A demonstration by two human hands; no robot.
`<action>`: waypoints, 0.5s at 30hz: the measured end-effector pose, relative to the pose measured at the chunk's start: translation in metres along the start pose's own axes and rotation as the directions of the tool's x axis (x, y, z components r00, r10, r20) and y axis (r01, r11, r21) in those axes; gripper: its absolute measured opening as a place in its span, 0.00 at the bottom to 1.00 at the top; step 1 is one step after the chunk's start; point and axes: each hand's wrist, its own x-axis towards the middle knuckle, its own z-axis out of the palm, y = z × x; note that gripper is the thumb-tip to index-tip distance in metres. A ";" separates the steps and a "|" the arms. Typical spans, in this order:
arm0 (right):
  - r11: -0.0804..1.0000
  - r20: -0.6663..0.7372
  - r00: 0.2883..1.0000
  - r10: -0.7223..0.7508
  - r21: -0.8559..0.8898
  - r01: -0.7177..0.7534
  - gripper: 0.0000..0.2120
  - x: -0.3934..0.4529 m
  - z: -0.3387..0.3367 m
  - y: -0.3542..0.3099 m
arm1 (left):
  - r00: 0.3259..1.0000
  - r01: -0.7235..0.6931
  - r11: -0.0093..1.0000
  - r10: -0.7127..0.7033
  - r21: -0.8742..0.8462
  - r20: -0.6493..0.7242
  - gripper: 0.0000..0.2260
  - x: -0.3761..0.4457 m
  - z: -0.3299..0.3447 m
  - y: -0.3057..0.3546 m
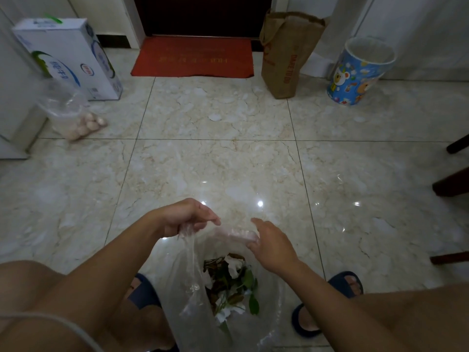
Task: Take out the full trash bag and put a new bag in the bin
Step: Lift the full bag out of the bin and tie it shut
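Clear thin plastic trash bag [193, 280], glossy marble-look floor tiles [215, 161], brown paper bag [286, 54]

A home entryway: a red doormat [192, 57] before a dark door [203, 15], on marble floor tiles [215, 110] well beyond the hands.
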 end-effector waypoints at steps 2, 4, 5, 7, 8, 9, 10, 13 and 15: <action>0.983 0.043 0.990 0.131 0.127 -0.135 0.33 0.002 -0.002 0.002 | 0.998 -0.047 0.996 0.044 0.073 0.045 0.09 -0.008 0.007 0.009; 0.931 0.128 0.965 0.227 0.264 -0.254 0.35 0.004 -0.005 0.003 | 0.995 -0.067 0.986 0.056 0.152 0.079 0.11 -0.012 0.014 0.014; 0.885 0.186 0.947 0.263 0.343 -0.314 0.35 0.006 -0.006 0.003 | 0.995 -0.072 0.980 0.060 0.183 0.074 0.11 -0.013 0.018 0.015; 0.781 0.298 0.910 0.289 0.476 -0.404 0.35 0.006 -0.010 0.005 | 0.996 -0.087 0.974 0.085 0.208 0.019 0.12 -0.012 0.026 0.015; 0.728 0.341 0.896 0.286 0.530 -0.434 0.34 0.005 -0.013 0.007 | 0.994 -0.102 0.974 0.108 0.200 -0.019 0.13 -0.011 0.031 0.015; 0.657 0.394 0.875 0.279 0.587 -0.474 0.30 0.005 -0.015 0.010 | 0.988 -0.128 0.974 0.141 0.188 -0.056 0.13 -0.010 0.036 0.014; 0.561 0.448 0.852 0.270 0.646 -0.518 0.26 0.004 -0.017 0.015 | 0.980 -0.162 0.971 0.179 0.179 -0.086 0.12 -0.010 0.040 0.013; 0.333 0.551 0.783 0.289 0.708 -0.622 0.24 0.005 -0.015 0.028 | 0.962 -0.244 0.950 0.263 0.195 -0.075 0.11 -0.012 0.050 0.013; 0.336 0.518 0.795 0.315 0.722 -0.604 0.22 0.007 -0.013 0.032 | 0.958 -0.278 0.932 0.285 0.233 0.000 0.11 -0.014 0.054 0.015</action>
